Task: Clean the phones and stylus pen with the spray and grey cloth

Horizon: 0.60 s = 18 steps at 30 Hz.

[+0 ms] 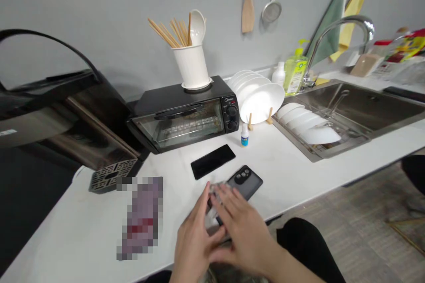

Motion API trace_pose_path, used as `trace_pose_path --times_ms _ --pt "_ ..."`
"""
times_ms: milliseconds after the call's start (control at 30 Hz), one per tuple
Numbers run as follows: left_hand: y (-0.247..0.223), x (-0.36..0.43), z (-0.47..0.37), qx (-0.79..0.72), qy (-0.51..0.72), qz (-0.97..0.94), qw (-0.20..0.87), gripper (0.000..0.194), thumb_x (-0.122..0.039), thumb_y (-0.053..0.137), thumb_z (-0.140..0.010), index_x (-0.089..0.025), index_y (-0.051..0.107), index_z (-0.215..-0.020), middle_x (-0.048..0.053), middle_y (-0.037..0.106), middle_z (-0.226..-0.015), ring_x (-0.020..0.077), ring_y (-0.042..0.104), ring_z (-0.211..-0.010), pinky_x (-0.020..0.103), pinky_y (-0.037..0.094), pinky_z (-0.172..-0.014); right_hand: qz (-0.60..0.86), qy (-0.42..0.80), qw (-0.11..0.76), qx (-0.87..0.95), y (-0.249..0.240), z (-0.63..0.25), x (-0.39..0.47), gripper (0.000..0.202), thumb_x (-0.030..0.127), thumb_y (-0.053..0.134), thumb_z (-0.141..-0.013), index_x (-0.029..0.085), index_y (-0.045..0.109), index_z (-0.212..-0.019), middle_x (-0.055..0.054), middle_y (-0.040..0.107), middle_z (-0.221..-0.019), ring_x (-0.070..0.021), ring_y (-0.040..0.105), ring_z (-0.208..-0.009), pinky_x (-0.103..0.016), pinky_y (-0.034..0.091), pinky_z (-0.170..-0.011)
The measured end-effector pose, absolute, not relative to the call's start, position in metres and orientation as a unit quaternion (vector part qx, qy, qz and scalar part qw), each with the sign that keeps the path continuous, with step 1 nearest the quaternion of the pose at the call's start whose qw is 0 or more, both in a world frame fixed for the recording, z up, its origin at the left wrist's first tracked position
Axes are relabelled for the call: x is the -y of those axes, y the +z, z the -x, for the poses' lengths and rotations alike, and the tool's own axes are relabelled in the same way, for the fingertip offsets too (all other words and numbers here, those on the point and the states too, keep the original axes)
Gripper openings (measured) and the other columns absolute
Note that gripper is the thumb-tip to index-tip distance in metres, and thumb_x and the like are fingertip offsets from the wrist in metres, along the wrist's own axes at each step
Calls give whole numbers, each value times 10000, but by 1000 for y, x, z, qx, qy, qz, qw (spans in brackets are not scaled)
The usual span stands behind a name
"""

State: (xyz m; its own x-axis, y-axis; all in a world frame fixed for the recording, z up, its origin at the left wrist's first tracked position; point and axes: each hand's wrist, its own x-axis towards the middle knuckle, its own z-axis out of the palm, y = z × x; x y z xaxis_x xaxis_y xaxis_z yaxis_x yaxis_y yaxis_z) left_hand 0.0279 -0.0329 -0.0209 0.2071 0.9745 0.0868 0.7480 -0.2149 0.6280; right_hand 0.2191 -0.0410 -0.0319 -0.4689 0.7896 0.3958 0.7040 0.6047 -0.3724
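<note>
Near the front edge of the white counter, my left hand (195, 234) and my right hand (241, 227) come together around a small pale, shiny thing (217, 188), mostly covered by the fingers and blurred. Both hands have bent fingers closed about it. Just beyond my right hand lies a dark grey phone (250, 183), camera side up, partly hidden by the fingers. A black phone (213, 162) lies screen up farther back. Behind it stands a small white bottle with a blue label (245, 136). A pixelated purplish item (144, 214) rests to the left.
A black toaster oven (182, 117) carries a white utensil holder (192, 66). Beside it, white plates (260, 99) stand in a rack. At the right is a sink (375, 110) with white dishes (308, 126) and a faucet. A black machine (113, 174) occupies the left.
</note>
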Motion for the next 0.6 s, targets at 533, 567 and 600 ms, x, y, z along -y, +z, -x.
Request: trace_pose_path --times_ms 533,567,600 --pt "-9 39 -36 -567 259 -739 255 1062 -172 820 -786 -337 253 -1669 48 499 -1637 260 559 -1451 425 473 -1224 414 21 254 874 -37 -224 49 1135 836 473 -923 66 142 -1688 -219 297 -1708 -379 273 -1595 -581 375 -1251" --pt "-9 39 -35 -569 256 -738 258 1059 -174 817 -791 -342 249 -1669 46 492 -1642 257 560 -1450 423 471 -1225 394 36 239 887 -34 -226 56 1137 848 467 -914 69 164 -1685 -205 305 -1709 -358 284 -1595 -553 378 -1258" --pt "-9 39 -34 -572 255 -736 259 1056 -188 820 -798 -351 245 -1669 41 491 -1644 255 562 -1449 424 468 -1227 391 44 225 892 -31 -232 60 1116 844 466 -918 83 184 -1683 -187 315 -1708 -342 296 -1593 -541 381 -1259"
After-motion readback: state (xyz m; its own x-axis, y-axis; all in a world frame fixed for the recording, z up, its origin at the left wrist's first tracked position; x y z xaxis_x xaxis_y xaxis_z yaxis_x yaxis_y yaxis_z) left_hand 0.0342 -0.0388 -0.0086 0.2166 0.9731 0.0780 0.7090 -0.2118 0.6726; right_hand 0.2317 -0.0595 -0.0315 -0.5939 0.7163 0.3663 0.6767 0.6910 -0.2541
